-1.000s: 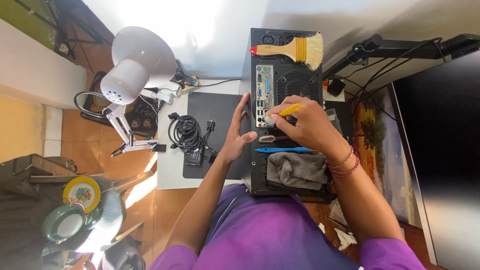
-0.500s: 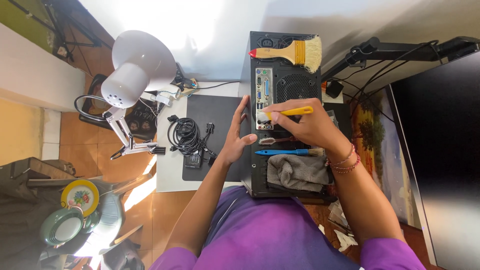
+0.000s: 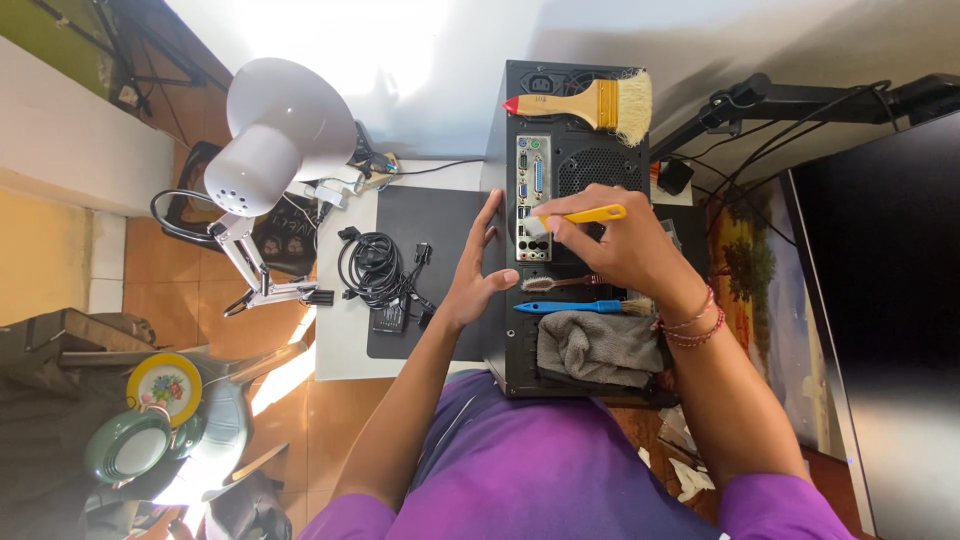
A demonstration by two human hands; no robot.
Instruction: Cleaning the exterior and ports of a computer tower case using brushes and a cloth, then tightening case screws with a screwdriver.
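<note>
My right hand [image 3: 625, 250] is closed around a yellow-handled brush [image 3: 575, 216], bristle end pressed to the port panel on the back of the black computer case [image 3: 560, 160], which lies on the small desk straight in front of me. My left hand [image 3: 478, 275] is open, fingers straight, flat against the left side of the case to brace it; it holds nothing.

What I'd worry about: the case looks to overhang the desk edge on my side, so a hard push from the left hand could shift it. The wide paintbrush [image 3: 590, 103] rests loose on the far end of the case and could roll off if the case jolts. Stiff bristles driven into the small ports might bend a pin or pack dust deeper. A blue brush [image 3: 580, 306], a thinner reddish one [image 3: 560, 283] and a grey cloth [image 3: 600, 348] lie loose on the case just under my right wrist, and a sweep of the arm could knock them to the floor. I can't quite tell whether the bristle tip is in a port or on the metal beside it.

Compared with a second ago, the yellow-handled brush has moved a little up the port panel, and my left hand has stayed put on the side.
</note>
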